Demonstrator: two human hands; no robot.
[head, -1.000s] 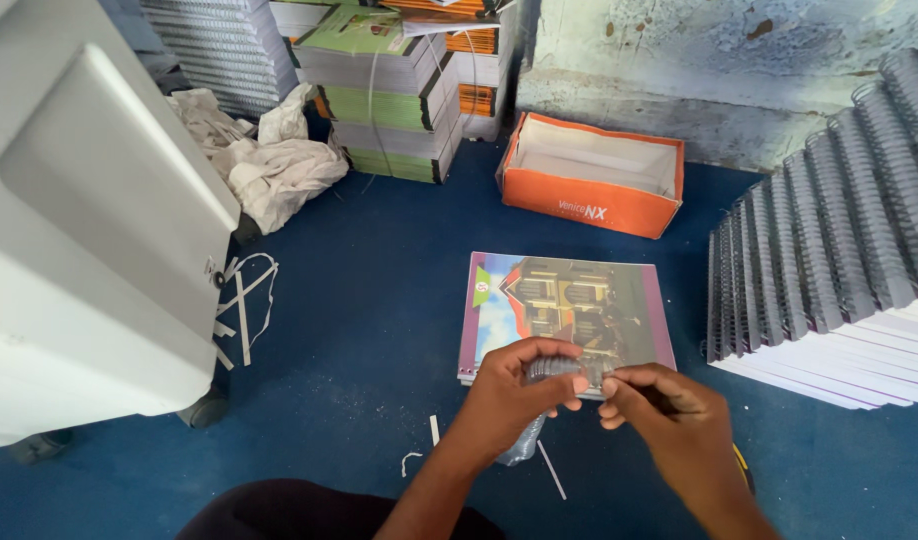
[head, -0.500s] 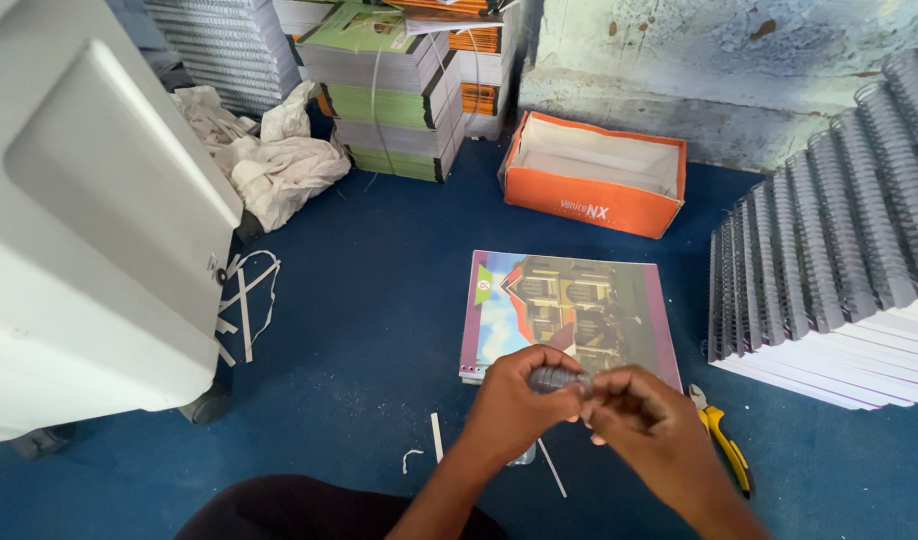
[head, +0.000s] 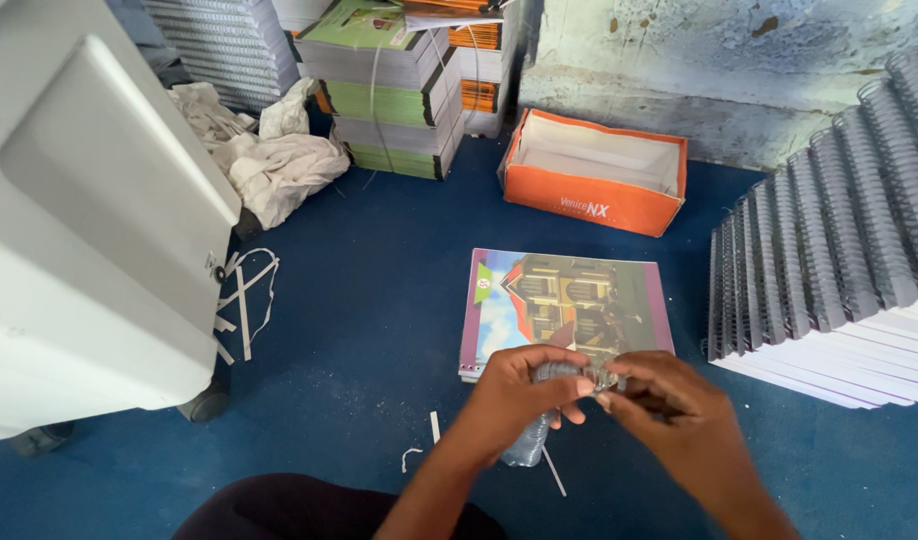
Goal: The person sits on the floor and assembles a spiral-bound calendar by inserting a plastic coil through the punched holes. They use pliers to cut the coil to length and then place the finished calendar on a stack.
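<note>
Hands: left hand and right hand meet low centre, fingers pinched on a grey coil, kept steady.
Book: flat on blue floor just beyond.
Right edge: bound stacks.

Both hands pinch a wire coil above a notebook.

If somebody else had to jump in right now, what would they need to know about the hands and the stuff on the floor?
Left hand: closed on a small clear, plastic-looking thing; what it is, too blurred to tell.
Right hand: fingertips pinch the same thing at its top.
Both hands are over the near edge of the picture-cover book, which lies flat on the blue floor.
Nearby: spiral-bound books fanned at the right, orange box beyond.
The book has no spiral in sight.
</note>
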